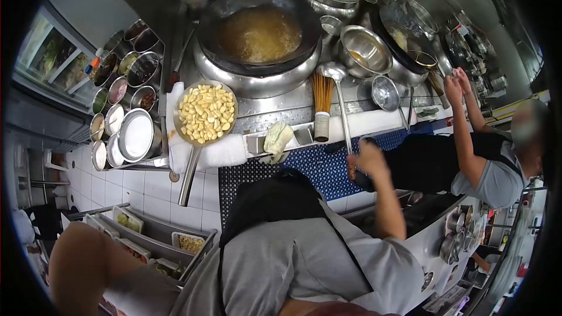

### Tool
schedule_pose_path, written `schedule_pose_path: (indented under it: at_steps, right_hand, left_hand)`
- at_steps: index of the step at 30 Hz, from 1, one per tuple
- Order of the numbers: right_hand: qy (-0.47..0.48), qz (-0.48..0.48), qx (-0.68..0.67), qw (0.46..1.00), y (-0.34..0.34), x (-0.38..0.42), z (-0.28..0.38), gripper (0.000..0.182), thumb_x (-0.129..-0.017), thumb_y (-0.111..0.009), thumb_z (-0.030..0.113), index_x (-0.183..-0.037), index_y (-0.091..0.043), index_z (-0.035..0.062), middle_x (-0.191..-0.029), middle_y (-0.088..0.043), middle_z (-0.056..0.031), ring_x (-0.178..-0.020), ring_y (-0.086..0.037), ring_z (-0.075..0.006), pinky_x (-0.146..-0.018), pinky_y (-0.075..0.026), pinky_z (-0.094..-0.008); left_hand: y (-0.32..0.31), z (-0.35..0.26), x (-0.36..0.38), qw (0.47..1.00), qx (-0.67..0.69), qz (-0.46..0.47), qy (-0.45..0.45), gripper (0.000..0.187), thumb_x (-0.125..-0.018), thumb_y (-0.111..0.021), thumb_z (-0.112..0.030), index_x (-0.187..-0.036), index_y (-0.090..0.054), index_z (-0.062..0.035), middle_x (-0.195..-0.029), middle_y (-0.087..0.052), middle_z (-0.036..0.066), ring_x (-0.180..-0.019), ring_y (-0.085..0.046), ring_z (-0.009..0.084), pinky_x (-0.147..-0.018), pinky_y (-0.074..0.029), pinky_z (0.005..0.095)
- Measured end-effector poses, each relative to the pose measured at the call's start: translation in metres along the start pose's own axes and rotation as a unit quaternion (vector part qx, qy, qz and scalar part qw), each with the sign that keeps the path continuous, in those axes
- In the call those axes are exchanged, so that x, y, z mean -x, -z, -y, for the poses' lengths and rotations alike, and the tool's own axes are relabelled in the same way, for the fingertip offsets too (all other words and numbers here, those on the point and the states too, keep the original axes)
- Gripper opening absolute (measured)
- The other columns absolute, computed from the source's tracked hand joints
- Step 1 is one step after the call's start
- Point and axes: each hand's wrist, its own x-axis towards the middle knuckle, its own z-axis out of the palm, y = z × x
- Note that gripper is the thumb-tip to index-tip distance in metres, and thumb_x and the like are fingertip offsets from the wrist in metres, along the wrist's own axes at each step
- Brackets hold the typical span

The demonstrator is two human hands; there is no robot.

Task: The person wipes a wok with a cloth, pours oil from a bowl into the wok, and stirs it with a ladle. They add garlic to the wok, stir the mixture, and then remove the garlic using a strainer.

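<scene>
My right hand [372,159] is raised in front of my body, blurred, right beside the wooden handle end of a long steel ladle [344,108]. Its fingers are smeared, and I cannot tell whether they grip the handle. The ladle's bowl rests up on the stove edge next to a bamboo wok brush [322,105]. My left arm bends at the lower left, with the hand out of sight. Ahead, a large wok [213,38] holds bubbling golden oil [260,34]. A round, long-handled strainer full of pale peeled garlic cloves [206,111] lies on a white towel.
Several seasoning bowls [137,134] crowd the left. A crumpled cloth [277,139] lies on the front ledge. Steel bowls [366,50] and a second wok [404,32] stand to the right. A co-worker [492,164] stands close on my right, hands raised. Food bins [190,243] sit behind me, lower left.
</scene>
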Motion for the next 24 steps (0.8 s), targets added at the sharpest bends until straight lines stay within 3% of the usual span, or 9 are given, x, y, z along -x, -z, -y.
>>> schedule_pose_path:
  at_steps: [3,5,9,11,12,16,17,21,24]
  right_hand:
    - [-0.065,-0.181,-0.233,0.953,-0.156,-0.023,-0.032,0.054,-0.077,-0.074,0.029,-0.115,-0.055,-0.0037,-0.094,-0.065,-0.0244,-0.086,-0.063,-0.0435,-0.079,-0.05,-0.0477]
    - [-0.16,-0.161,-0.292,0.929,-0.136,-0.01,-0.015,0.032,-0.077,-0.073,0.02,-0.094,-0.059,-0.0034,-0.08,-0.066,-0.0212,-0.078,-0.064,-0.0426,-0.075,-0.05,-0.047]
    - [-0.071,-0.164,-0.521,0.834,-0.181,-0.012,-0.057,0.022,-0.087,-0.067,0.013,-0.073,-0.05,0.0055,-0.056,-0.055,-0.0054,-0.041,-0.053,-0.0162,-0.038,-0.04,-0.0318]
    - [-0.053,-0.128,-0.645,0.751,-0.137,-0.012,-0.032,0.02,-0.087,-0.067,0.012,-0.075,-0.053,0.003,-0.052,-0.049,-0.0009,-0.036,-0.046,-0.0115,-0.033,-0.036,-0.0292]
    - [0.008,-0.123,-0.648,0.752,-0.096,-0.024,-0.016,0.017,-0.09,-0.063,0.013,-0.081,-0.055,0.0018,-0.052,-0.049,-0.0013,-0.037,-0.048,-0.0124,-0.033,-0.039,-0.0292]
    - [0.135,-0.189,-0.604,0.762,0.087,-0.146,0.006,0.02,-0.092,-0.055,0.012,-0.109,-0.052,0.0024,-0.063,-0.055,-0.0052,-0.037,-0.049,-0.0141,-0.032,-0.038,-0.027]
    - [0.155,-0.231,-0.626,0.728,0.117,-0.199,0.006,0.019,-0.091,-0.057,0.011,-0.106,-0.054,0.0016,-0.062,-0.054,-0.0048,-0.037,-0.047,-0.0142,-0.032,-0.037,-0.0284]
    - [0.082,-0.232,-0.628,0.738,0.291,-0.35,0.036,0.011,-0.089,-0.056,0.009,-0.084,-0.061,0.0005,-0.061,-0.054,-0.008,-0.043,-0.05,-0.0186,-0.036,-0.04,-0.0335]
    - [0.092,-0.192,-0.592,0.777,0.343,-0.409,0.032,0.019,-0.09,-0.06,0.014,-0.073,-0.061,0.0049,-0.059,-0.053,-0.0066,-0.043,-0.049,-0.0169,-0.038,-0.041,-0.0308]
  left_hand:
    - [-0.011,-0.001,0.001,0.995,-0.054,-0.076,0.031,0.046,-0.094,-0.045,-0.057,-0.108,-0.067,-0.0187,-0.089,-0.072,0.002,-0.067,-0.068,0.0098,-0.054,-0.056,0.023]
    - [-0.019,0.003,0.004,0.987,-0.064,-0.11,0.101,0.047,-0.095,-0.045,-0.059,-0.108,-0.067,-0.0196,-0.088,-0.073,0.002,-0.065,-0.068,0.0095,-0.052,-0.056,0.0227]
    - [-0.016,0.038,0.063,0.921,0.269,0.154,0.237,0.079,-0.09,-0.047,-0.067,-0.146,-0.017,-0.0202,-0.138,-0.025,0.03,-0.119,-0.041,0.0405,-0.091,-0.045,0.0537]
    - [-0.042,0.02,0.089,0.881,0.28,0.156,0.347,0.085,-0.089,-0.05,-0.065,-0.149,-0.022,-0.011,-0.145,-0.028,0.034,-0.128,-0.043,0.0429,-0.099,-0.044,0.0549]
    - [-0.06,-0.002,0.097,0.873,0.214,0.093,0.428,0.08,-0.089,-0.052,-0.061,-0.141,-0.039,-0.0016,-0.139,-0.043,0.03,-0.123,-0.051,0.0376,-0.098,-0.045,0.0484]
    - [-0.062,-0.025,0.154,0.773,0.104,0.154,0.607,0.096,-0.083,-0.055,-0.07,-0.147,-0.03,-0.0028,-0.14,-0.042,0.032,-0.126,-0.049,0.0386,-0.099,-0.043,0.0472]
    - [-0.06,-0.03,0.165,0.771,0.145,0.177,0.594,0.079,-0.089,-0.056,-0.052,-0.146,-0.033,-0.0025,-0.144,-0.041,0.027,-0.13,-0.046,0.0355,-0.102,-0.041,0.0478]
    - [-0.042,-0.088,0.195,0.628,-0.018,0.161,0.761,0.089,-0.085,-0.061,-0.06,-0.145,-0.035,-0.0003,-0.137,-0.049,0.019,-0.122,-0.05,0.0259,-0.097,-0.041,0.0377]
    - [-0.007,-0.13,0.231,0.553,-0.095,0.126,0.818,0.07,-0.091,-0.061,-0.037,-0.146,-0.036,-0.0029,-0.133,-0.052,0.015,-0.118,-0.051,0.0227,-0.097,-0.042,0.036]
